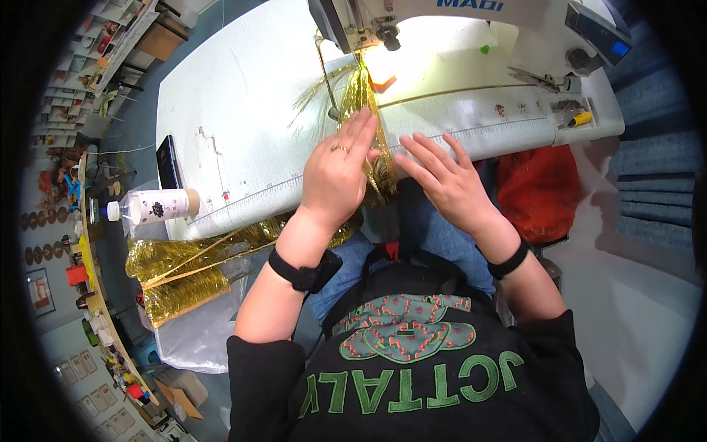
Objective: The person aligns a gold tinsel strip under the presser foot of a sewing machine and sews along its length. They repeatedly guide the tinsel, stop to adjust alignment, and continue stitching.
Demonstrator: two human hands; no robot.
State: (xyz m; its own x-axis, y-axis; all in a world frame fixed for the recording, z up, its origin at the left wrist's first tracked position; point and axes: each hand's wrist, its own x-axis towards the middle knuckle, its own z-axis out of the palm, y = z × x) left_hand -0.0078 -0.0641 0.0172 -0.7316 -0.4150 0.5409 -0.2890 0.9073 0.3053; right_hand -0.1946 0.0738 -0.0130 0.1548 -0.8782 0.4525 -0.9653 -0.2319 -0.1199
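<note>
Gold metallic fringe [353, 94] runs from under the head of a MAQI sewing machine [381, 25] toward me and over the table's front edge. My left hand [337, 171], with a ring on one finger, lies flat on the fringe, its fingers together and pointing at the machine. To the right of the fringe's yellow band [381, 132], my right hand [444, 179] hovers or rests near the table edge with its fingers spread, holding nothing. More gold fringe [188, 276] hangs in folds at the left, below the tabletop.
On the white table [248, 110] a phone [168, 160] and a bottle [160, 207] are at the left edge. Scissors [536, 77] and a yellow-handled tool [580, 119] in a recessed tray [594, 105] lie at the right. A red cloth-like bundle [536, 193] sits beneath the right side.
</note>
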